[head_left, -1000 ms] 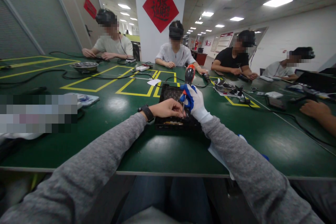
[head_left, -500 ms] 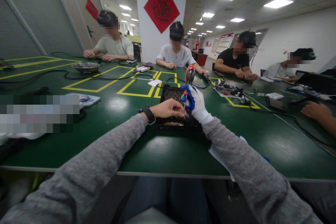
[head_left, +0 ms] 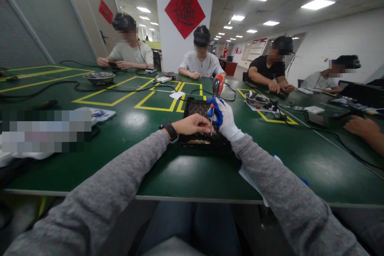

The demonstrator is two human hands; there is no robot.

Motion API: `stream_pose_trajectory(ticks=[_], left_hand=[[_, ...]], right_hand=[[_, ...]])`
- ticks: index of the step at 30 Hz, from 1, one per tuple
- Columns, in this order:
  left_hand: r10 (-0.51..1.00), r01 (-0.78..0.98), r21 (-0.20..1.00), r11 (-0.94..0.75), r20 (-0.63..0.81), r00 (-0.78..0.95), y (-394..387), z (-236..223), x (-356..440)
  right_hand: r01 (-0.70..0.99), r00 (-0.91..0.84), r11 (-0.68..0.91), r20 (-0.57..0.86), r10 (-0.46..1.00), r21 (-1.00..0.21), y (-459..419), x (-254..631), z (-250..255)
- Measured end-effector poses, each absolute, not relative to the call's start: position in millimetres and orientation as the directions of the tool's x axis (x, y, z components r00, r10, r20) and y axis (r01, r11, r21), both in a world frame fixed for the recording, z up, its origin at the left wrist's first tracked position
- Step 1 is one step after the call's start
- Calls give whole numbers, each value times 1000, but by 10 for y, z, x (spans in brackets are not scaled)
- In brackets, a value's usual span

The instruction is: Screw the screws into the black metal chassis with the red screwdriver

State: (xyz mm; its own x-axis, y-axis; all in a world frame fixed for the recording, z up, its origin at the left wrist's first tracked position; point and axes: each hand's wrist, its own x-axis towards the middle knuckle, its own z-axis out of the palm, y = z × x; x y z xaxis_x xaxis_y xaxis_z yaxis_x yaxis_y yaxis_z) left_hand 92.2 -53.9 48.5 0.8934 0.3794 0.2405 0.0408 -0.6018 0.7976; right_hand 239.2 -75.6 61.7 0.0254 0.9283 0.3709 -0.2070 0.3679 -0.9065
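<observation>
A black flat device (head_left: 199, 109) lies on the green table (head_left: 186, 168) in front of me. My right hand (head_left: 225, 119), in a white and blue glove, is closed around a screwdriver (head_left: 216, 87) with a red and black handle, held nearly upright with its tip down on the device. My bare left hand (head_left: 192, 124), with a black watch on the wrist, has its fingers pinched together right at the screwdriver's tip. What the fingers pinch is too small to make out.
Several people sit along the table's far side, and another person's hand (head_left: 363, 127) rests at the right. Metal bowls (head_left: 99, 77), black cables (head_left: 90, 87), small parts and yellow tape lines lie on the table. A white glove (head_left: 255, 180) lies under my right forearm.
The view has shifted slightly. Both hands stay on the device with the screwdriver upright; no clear movement of the hands.
</observation>
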Motion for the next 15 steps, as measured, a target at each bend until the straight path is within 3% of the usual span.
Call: stream_pose_trajectory(ticks=[8,15], left_hand=[[488,108,803,-586,243,838,-526,449,934],[401,55,815,-577,224,888,-545,475,922]], right_hand=[[-227,39,373,375,926,-900,-752,2390,626],[-207,-26,344,357,934,-916,-747,2393,602]])
